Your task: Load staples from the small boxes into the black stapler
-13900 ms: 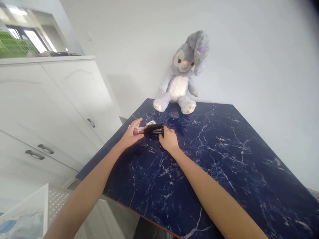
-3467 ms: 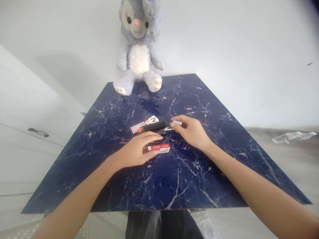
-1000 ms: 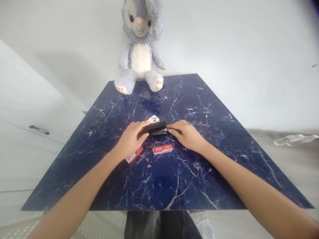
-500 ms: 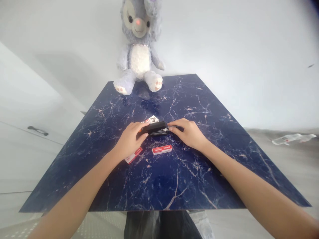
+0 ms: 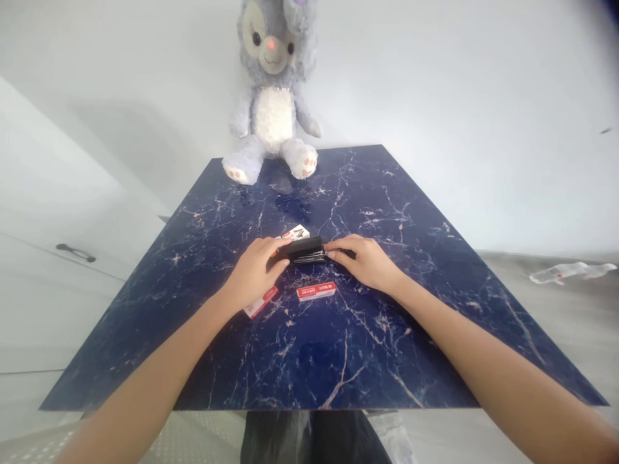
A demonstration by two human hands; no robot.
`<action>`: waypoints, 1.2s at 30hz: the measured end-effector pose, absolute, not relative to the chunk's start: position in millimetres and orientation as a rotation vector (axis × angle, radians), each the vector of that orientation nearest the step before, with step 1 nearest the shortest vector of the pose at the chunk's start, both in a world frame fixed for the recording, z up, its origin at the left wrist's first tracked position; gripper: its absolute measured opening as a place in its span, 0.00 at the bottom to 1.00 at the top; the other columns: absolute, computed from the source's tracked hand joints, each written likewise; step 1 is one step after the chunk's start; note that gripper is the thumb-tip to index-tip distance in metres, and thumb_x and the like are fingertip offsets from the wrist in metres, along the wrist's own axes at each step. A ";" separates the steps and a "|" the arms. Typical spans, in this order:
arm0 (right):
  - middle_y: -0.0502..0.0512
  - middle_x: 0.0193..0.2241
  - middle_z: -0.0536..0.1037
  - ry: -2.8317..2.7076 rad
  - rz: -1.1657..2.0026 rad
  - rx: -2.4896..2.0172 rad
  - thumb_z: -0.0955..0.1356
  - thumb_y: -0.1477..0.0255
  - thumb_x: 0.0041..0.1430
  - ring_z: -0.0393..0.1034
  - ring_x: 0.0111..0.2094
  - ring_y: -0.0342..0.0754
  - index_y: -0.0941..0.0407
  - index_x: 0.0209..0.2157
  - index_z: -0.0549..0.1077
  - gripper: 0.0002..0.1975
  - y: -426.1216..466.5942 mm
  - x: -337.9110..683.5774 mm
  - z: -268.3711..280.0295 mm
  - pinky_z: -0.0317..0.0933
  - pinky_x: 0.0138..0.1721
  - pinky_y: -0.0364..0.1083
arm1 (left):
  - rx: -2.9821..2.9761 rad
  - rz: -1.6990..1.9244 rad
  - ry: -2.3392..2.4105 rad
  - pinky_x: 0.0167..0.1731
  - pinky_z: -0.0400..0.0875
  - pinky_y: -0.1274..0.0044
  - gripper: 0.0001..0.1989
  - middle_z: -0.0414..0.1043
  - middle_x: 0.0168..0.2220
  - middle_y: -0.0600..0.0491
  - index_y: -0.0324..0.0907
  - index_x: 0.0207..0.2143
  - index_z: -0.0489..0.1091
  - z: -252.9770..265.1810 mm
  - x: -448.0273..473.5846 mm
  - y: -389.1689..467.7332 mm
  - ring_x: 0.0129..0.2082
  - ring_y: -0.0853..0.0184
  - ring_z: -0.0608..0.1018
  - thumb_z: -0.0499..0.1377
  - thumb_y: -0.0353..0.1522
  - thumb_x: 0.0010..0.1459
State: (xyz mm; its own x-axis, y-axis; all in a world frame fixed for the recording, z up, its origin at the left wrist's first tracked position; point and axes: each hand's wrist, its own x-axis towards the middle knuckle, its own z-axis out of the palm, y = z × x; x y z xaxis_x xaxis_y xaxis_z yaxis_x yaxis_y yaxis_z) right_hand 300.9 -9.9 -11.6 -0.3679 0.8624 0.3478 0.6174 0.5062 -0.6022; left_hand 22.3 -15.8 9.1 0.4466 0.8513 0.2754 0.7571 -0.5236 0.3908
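Where the two hands meet: elongated black stapler, silvery metal rail showing below its upper arm, near the middle of the dark-blue, white-veined marble-patterned bench; clock positions are read about the stapler.
Left hand: at 8 o'clock, grip pinching the stapler's rear end between thumb and fingers.
Right hand: at 3 o'clock, fingertips at the opposite end; whether this grip pinches anything cannot be told.
Small cartons: red-and-white oblong box, 6 o'clock; second red-and-white box, 7 o'clock, partly hidden by the left hand; white printed box, 11 o'clock, just beyond the stapler.
Seated plush: grey, white-bellied furry toy, 11 o'clock, far edge.
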 end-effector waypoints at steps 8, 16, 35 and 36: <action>0.49 0.44 0.82 -2.131 0.466 -1.231 0.66 0.69 0.66 0.76 0.44 0.51 0.48 0.46 0.79 0.11 -11.7 298.9 -10.3 0.68 0.50 0.53 | 2.486 0.677 1.396 0.48 0.68 0.67 0.18 0.74 0.47 0.50 0.48 0.56 0.66 8.2 23.2 -15.3 0.46 0.60 0.74 0.57 0.32 0.65; 0.53 0.48 0.80 -2.108 0.333 -1.303 0.68 0.70 0.63 0.75 0.47 0.52 0.50 0.50 0.76 0.14 -14.0 302.8 1.6 0.67 0.51 0.52 | 2.501 0.540 1.411 0.49 0.67 0.64 0.26 0.73 0.49 0.48 0.50 0.62 0.62 15.0 14.4 -12.8 0.48 0.56 0.73 0.60 0.36 0.62; 0.57 0.49 0.80 -1.881 0.763 -1.475 0.63 0.80 0.56 0.78 0.30 0.46 0.52 0.65 0.57 0.34 -48.0 260.9 13.0 0.69 0.41 0.46 | 2.388 0.518 1.484 0.48 0.71 0.67 0.30 0.77 0.51 0.52 0.56 0.61 0.65 21.5 9.3 -8.5 0.49 0.56 0.78 0.66 0.37 0.56; 0.57 0.48 0.81 -1.871 0.769 -1.478 0.63 0.80 0.55 0.78 0.31 0.46 0.52 0.65 0.57 0.35 -47.1 261.3 12.8 0.69 0.42 0.47 | 2.392 0.533 1.484 0.48 0.72 0.68 0.29 0.77 0.50 0.53 0.55 0.59 0.66 21.0 12.3 -9.9 0.48 0.57 0.79 0.66 0.38 0.55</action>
